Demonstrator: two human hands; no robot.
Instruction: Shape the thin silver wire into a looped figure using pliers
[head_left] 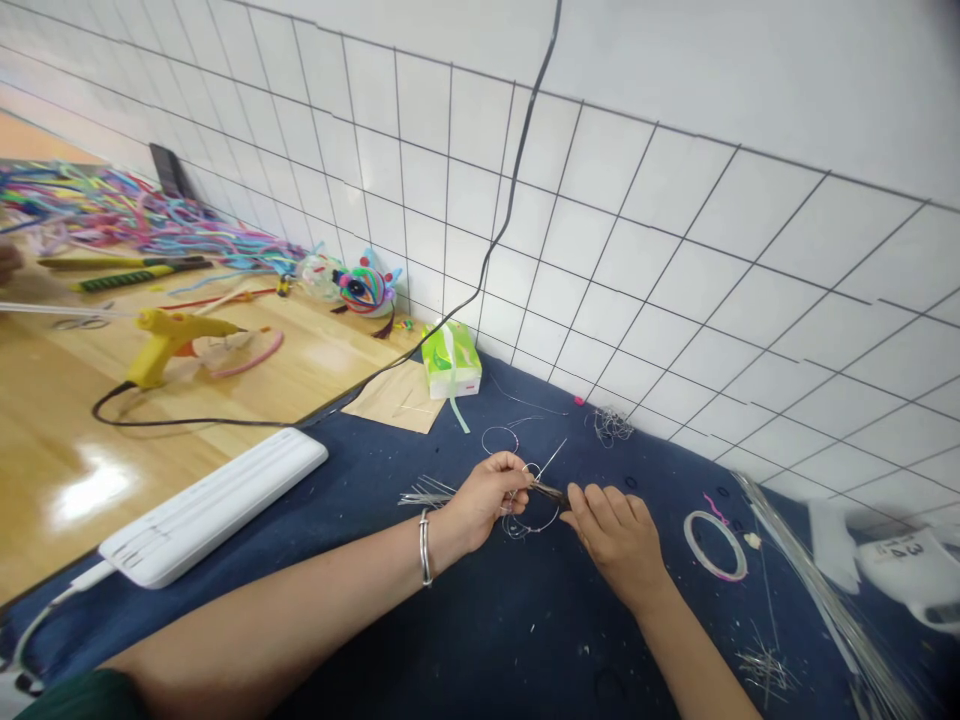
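My left hand (480,502), with a silver bangle at the wrist, pinches a thin wire piece that has a small ring (532,470) and a straight end (553,457). My right hand (619,540) is closed round dark pliers (552,493), whose jaws reach the wire at my left fingertips. Most of the pliers' handles are hidden in my palm. Below the fingers shows a larger wire loop (546,527); whether it joins the held piece I cannot tell. Another wire hoop (499,440) lies just beyond my left hand. Cut wires (427,493) lie beside the left wrist.
On the dark blue cloth are a tissue pack (451,362), tangled wire (613,427), a tape roll (715,546) and long wires (817,590). A white power strip (217,505) and a yellow glue gun (169,340) stand left. A black cable (514,180) hangs before the wall grid.
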